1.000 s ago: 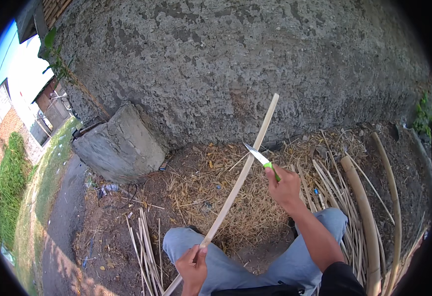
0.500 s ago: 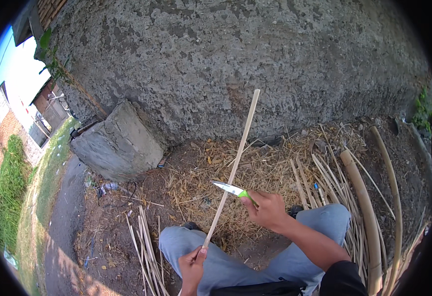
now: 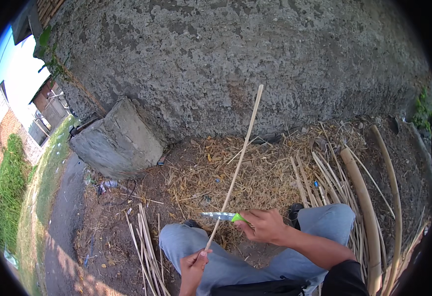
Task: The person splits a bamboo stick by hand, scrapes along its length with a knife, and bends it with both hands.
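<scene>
A long, thin bamboo strip slants up and away from my lap, its far end raised before the wall. My left hand pinches its near end above my left thigh. In my right hand is a knife with a bright green handle, the fingers wrapped round it. The blade points left and lies across the strip, a little above my left hand. Whether its edge bites into the bamboo cannot be made out.
Split bamboo strips lie left of my knees, and more lie at the right beside a thick bamboo pole. Shavings cover the ground ahead. A rough wall rises behind, with a concrete block at its left.
My right hand has brought the knife down along the strip, closer to my left hand. The blade now lies more level. The strip's far end has shifted slightly right and up.
</scene>
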### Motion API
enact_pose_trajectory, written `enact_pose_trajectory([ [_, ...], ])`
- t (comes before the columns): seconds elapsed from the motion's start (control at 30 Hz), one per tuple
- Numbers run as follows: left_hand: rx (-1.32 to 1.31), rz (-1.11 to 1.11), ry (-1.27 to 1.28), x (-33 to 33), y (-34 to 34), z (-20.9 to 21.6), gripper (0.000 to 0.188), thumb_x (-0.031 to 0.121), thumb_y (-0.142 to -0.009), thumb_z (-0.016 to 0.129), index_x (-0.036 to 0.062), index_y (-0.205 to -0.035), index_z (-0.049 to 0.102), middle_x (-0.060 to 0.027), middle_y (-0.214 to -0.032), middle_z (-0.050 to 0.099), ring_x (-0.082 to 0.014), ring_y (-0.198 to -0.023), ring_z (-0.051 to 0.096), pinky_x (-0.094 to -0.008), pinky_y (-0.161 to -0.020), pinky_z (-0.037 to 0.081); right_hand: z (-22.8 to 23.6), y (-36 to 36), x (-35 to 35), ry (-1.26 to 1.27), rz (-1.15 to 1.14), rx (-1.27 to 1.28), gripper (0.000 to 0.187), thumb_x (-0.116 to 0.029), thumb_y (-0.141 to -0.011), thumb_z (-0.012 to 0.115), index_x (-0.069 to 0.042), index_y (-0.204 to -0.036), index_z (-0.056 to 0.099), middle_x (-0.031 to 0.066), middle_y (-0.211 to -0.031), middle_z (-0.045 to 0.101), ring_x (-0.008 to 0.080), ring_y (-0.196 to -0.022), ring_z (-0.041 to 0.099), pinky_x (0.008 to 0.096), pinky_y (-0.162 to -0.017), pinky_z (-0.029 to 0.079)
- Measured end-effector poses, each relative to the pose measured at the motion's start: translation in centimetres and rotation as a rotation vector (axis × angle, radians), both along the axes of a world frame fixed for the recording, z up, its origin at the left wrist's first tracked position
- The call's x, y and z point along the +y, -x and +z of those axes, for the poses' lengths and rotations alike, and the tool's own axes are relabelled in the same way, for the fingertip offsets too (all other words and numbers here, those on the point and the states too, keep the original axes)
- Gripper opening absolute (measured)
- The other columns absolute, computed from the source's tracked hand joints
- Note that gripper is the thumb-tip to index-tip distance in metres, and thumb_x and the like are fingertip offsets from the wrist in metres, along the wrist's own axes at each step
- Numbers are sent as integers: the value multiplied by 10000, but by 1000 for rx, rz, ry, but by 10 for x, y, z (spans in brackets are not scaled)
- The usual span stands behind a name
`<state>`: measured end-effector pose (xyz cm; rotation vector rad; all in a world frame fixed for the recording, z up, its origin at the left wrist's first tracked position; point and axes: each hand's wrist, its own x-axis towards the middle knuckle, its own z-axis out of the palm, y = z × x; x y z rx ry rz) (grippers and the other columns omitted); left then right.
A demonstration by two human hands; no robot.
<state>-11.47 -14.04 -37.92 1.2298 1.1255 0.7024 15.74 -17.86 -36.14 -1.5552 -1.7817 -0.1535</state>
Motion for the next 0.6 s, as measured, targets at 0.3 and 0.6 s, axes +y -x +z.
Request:
enact_pose_trajectory([
  [0.3, -6, -46, -20, -4, 8, -25, 273, 184, -990, 638, -72, -998, 732, 37, -604, 500, -24, -516, 363, -218, -471, 265, 6, -46, 12, -32, -336, 158, 265, -324, -929, 675, -77, -1012, 723, 63, -623, 652, 215, -403, 572, 368, -345, 400],
  [0.6, -17, -32, -10, -9, -14, 1, 286, 179, -1008, 612, -89, -1008, 709, 34, -615, 486, -16, -507, 343, -209, -452, 245, -9, 14, -6, -23, -10, 14, 267, -329, -858, 749, -94, -981, 727, 10, -612, 610, 179, -427, 576, 329, -359, 411],
])
